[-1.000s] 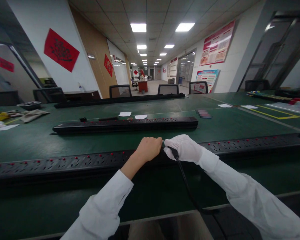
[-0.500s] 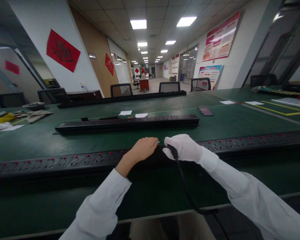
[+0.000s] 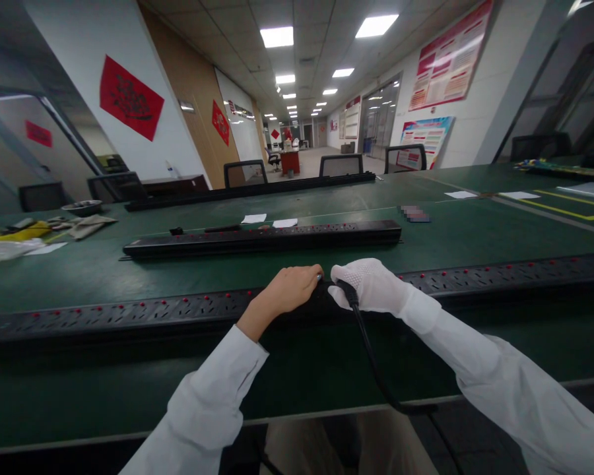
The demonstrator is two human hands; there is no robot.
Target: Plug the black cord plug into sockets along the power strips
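Note:
A long black power strip (image 3: 143, 313) with slotted sockets and red dots lies across the bench in front of me. Over its middle is my left hand (image 3: 290, 290), bare, with fingers closed together. A small shiny bit shows at those fingertips, too small to name. My right hand (image 3: 369, 284), in a white dotted glove, grips a black plug (image 3: 347, 292) just above the strip, close beside my left fingertips. From the plug a thick black cable (image 3: 371, 359) hangs down over the bench's front edge. The plug's front end is hidden by the glove.
Beyond lies a shorter black power strip (image 3: 262, 239), with paper slips (image 3: 284, 223) behind it. Farther back is a long dark bar (image 3: 257, 190). A bowl (image 3: 82, 208) and a yellow item (image 3: 22, 231) sit at left. Chairs (image 3: 340, 165) line the far side.
The view has turned slightly, so the bench and both hands sit a little farther right and higher. Both hands keep nearly the same place and grip at the strip.

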